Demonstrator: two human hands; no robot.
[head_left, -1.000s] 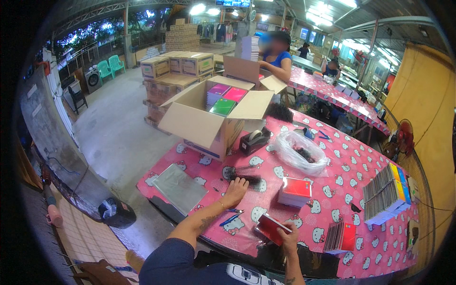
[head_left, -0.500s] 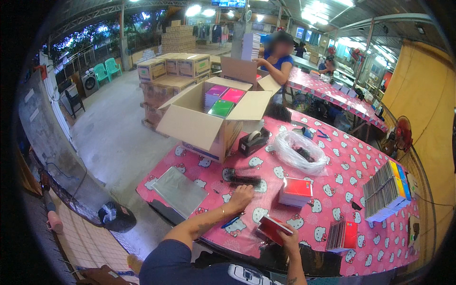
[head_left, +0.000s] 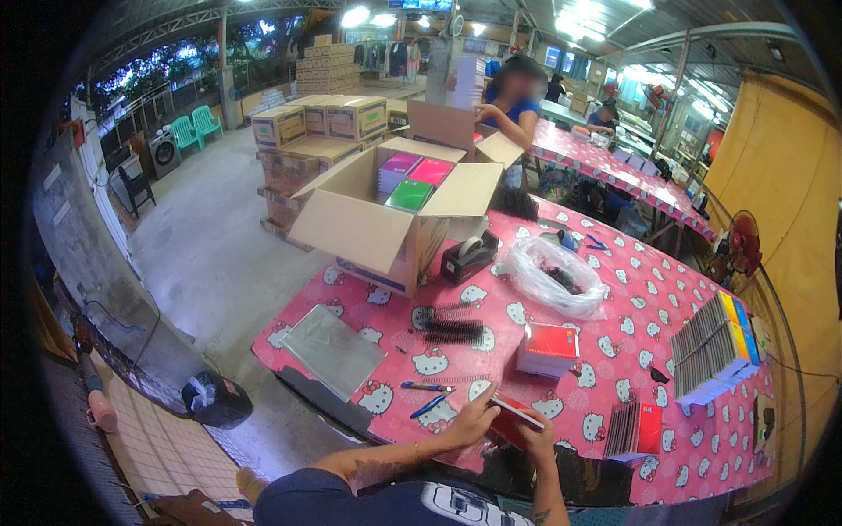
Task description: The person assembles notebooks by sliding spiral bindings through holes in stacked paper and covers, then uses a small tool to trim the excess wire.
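Observation:
My right hand [head_left: 537,436] grips a small red-covered notebook [head_left: 509,427], tilted over the table's near edge. At the notebook's upper left edge, my left hand [head_left: 474,422] is closed in a pinch. From near those fingertips a thin dark spiral binding coil [head_left: 445,380] stretches left; its held end is hidden. Beyond it lies a pile of black coils [head_left: 452,329]. Two pens, one brownish [head_left: 427,386] and one blue [head_left: 430,406], rest left of my hands. A stack of red notebooks [head_left: 548,349] stands just beyond the held one.
An open carton [head_left: 360,230] of notebooks stands at the far left, near a tape dispenser [head_left: 469,259] and plastic bag [head_left: 557,279]. Clear sleeves [head_left: 333,352] lie left. More notebooks [head_left: 715,351] stand right, with a smaller row [head_left: 633,430] nearer. A person [head_left: 516,105] works beyond the carton.
My left hand has come from the coil pile, right and nearer, to the red notebook, bringing a coil. The pens are now uncovered. My right hand still holds the notebook.

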